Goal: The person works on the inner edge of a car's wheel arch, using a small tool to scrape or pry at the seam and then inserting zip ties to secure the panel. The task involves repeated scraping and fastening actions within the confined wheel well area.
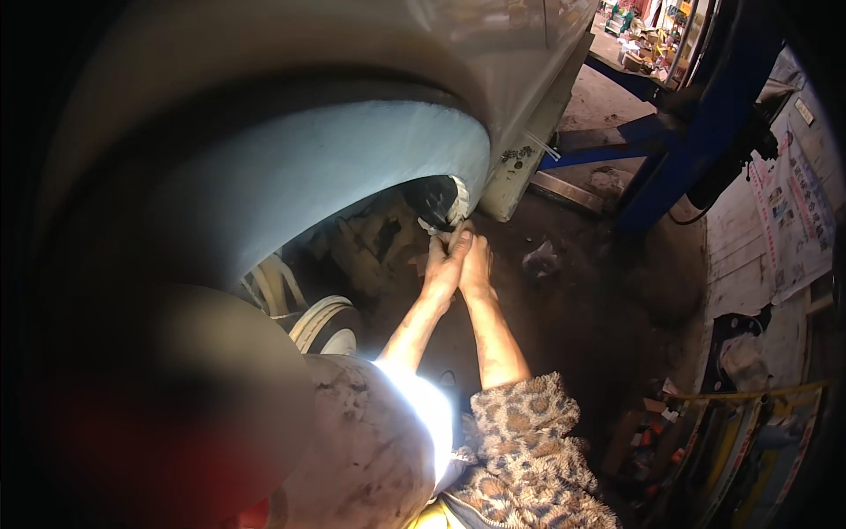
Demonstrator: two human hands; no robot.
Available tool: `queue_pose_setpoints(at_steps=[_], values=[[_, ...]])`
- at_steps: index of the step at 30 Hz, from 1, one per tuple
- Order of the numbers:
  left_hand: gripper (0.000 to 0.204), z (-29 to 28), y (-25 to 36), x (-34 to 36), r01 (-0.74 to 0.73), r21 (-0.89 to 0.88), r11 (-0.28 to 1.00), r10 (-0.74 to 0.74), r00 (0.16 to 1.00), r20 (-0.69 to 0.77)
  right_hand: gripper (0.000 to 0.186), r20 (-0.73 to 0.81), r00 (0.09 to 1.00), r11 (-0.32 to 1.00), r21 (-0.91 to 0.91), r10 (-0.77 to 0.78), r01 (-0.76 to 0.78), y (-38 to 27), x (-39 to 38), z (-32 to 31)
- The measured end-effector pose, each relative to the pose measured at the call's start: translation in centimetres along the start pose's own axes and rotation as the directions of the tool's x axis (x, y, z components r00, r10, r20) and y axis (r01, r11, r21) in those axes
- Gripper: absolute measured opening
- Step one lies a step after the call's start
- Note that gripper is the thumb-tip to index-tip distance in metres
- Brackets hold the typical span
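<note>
Two bare hands of yours, the left hand (445, 262) and the right hand (477, 262), meet at the lower end of the wheel arch (352, 145). Your fingers look curled in close together, but you cannot tell how far your grip is closed or what it has hold of; the fingertips are hidden. Just beyond them, at 12 o'clock, lies a pale, ragged-looking strip (459, 199) inside the arch's end, with a dark piece (432, 199) at 11 o'clock.

The strip looks light and probably bends more readily than the arch, which should feel stiff and fixed. Its ragged edge may tear, so pinch it broadly near the base, away from the arch's rim, which could be sharp. Dirt may make it slippery.

From your hands, a round hub part (328, 328) sits at 8 o'clock, and a blue lift post (683, 159) stands at 2 o'clock.
</note>
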State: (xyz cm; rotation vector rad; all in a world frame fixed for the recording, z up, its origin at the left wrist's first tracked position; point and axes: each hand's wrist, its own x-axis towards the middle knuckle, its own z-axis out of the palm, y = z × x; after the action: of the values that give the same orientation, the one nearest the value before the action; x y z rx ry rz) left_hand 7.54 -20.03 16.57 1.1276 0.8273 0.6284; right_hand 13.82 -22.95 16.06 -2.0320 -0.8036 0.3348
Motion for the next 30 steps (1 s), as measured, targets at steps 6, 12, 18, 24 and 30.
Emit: queue_pose_setpoints(at_steps=[6, 12, 18, 24, 30], values=[[0.048, -2.0, -1.5, -1.2, 0.043, 0.219, 0.975, -0.055, 0.997, 0.048, 0.018, -0.177, 0.941, 0.955, 0.020, -0.288, 0.296, 3.9, 1.2, 1.5], [0.029, -4.2, -0.1, -0.2, -0.020, 0.130, 0.991, 0.026, 0.999, -0.038, 0.021, -0.092, 0.977, 0.975, -0.136, -0.190, 0.177, 1.0, 0.7, 0.2], [0.016, -5.6, -0.5, 1.9, -0.136, 0.110, 0.985, 0.153, 0.974, -0.165, 0.027, 0.055, 0.998, 0.998, 0.044, -0.036, 0.033, -3.4, -3.7, -0.4], [0.015, -6.5, 0.6, 1.4, -0.050, 0.032, 0.998, 0.057, 0.965, -0.258, 0.035, -0.230, 0.970, 0.851, 0.522, 0.081, 0.053, 2.4, -1.5, 4.7], [0.021, -6.9, 0.7, 0.3, 0.009, 0.000, 1.000, -0.009, 0.997, -0.075, 0.034, -0.037, 0.943, 0.472, 0.872, 0.331, -0.131, -0.6, -1.3, 5.7]])
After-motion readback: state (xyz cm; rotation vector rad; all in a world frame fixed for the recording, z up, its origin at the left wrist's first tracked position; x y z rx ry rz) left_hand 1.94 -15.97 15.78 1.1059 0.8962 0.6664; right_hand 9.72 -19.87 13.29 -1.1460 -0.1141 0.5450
